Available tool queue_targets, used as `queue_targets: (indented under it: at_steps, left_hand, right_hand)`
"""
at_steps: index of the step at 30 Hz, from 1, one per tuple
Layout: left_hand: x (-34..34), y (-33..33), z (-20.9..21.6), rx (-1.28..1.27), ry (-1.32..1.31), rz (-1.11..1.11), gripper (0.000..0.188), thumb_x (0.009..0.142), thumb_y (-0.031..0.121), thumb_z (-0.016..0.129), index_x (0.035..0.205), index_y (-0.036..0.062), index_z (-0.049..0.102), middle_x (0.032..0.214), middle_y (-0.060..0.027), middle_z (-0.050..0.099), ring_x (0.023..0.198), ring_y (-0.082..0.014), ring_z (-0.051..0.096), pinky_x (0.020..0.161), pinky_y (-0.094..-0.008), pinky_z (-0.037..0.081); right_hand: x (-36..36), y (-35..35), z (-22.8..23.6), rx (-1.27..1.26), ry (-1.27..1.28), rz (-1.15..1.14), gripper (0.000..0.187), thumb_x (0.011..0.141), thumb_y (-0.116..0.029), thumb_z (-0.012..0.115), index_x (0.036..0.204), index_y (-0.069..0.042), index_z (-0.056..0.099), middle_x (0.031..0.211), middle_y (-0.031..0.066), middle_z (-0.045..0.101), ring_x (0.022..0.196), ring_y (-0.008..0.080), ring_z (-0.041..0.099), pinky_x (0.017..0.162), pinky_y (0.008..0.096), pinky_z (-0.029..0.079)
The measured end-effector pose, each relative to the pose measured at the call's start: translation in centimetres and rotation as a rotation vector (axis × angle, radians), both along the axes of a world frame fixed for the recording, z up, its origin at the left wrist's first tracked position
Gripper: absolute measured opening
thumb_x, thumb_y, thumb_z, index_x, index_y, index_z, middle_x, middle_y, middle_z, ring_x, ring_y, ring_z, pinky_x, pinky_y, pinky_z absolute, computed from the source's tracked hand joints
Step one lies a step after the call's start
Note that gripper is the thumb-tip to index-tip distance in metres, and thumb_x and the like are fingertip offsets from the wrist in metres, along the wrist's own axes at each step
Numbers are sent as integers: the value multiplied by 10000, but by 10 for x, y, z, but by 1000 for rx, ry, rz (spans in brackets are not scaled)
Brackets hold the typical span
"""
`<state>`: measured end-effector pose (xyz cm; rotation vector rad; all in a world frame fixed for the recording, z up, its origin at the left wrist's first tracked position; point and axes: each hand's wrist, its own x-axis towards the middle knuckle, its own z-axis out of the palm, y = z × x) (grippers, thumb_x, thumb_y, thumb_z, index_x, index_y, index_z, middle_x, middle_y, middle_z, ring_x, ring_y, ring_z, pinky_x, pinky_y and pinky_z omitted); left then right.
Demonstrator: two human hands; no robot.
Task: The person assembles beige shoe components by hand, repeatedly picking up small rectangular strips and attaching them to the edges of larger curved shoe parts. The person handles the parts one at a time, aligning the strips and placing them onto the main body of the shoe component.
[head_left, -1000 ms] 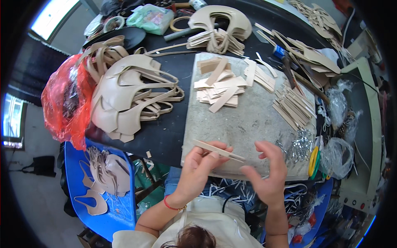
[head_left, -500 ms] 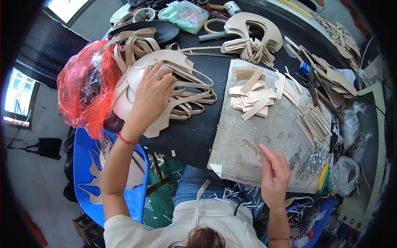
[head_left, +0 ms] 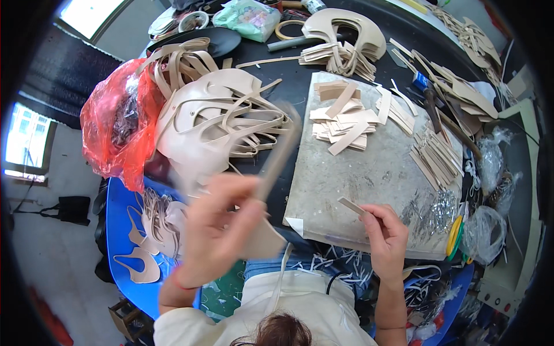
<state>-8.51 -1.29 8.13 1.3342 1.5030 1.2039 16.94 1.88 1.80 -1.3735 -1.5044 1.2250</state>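
My left hand, smeared by motion, is closed on a beige leather piece. A blurred strap rises from beside its fingers, and part of the piece shows below the hand. Over the near edge of the grey slab, my right hand pinches a short beige leather strip between thumb and fingertips. Beyond my left hand lies a pile of cut beige leather pieces with straps. Short loose strips are heaped on the slab's far part, and thin strips lie at its right.
A red plastic bag bulges left of the pile. Below it, a blue tub contains more leather pieces. A hammer lies at the right, and curved leather pieces are stacked at the back. Clear plastic hangs beside yellow and green rings.
My left hand has come off the pile toward my body, bringing a leather piece with its strap. My right hand stays near the slab's edge with the strip.
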Motion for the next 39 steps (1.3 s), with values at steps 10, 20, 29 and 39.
queue_targets:
  at_steps: [10, 20, 29, 39]
  left_hand:
    - [66, -9, -50, -277, -690, -66, 348, 888, 3, 572, 1225, -50, 504, 1024, -83, 559, 907, -135, 586, 759, -304, 584]
    - [65, -8, -54, -253, -684, -54, 302, 901, 31, 596, 1187, -43, 532, 969, -75, 589, 870, -107, 589, 695, -225, 528]
    - [70, -9, -52, -271, -515, -4, 247, 887, 27, 626, 1114, -65, 592, 933, -73, 639, 844, -99, 610, 703, -204, 502]
    - [71, -11, -61, -351, -636, -59, 193, 912, 79, 602, 1051, -55, 598, 928, -113, 664, 838, -147, 635, 774, -282, 531]
  right_hand:
    - [-25, 0, 13, -150, 316, 139, 144, 865, -53, 645, 989, 19, 659, 875, 59, 622, 747, 65, 604, 604, 186, 464]
    - [-32, -1, 10, -101, 267, 141, 86, 858, -29, 629, 924, 25, 645, 840, 61, 618, 703, 83, 622, 557, 191, 457]
    - [-29, -7, 13, 79, 90, 139, 81, 813, -4, 659, 893, -1, 647, 797, 50, 614, 623, 78, 576, 527, 204, 443]
    - [-23, -19, 15, -1, 56, 52, 279, 834, -20, 667, 1065, 17, 515, 887, 146, 656, 784, 197, 688, 666, 279, 552]
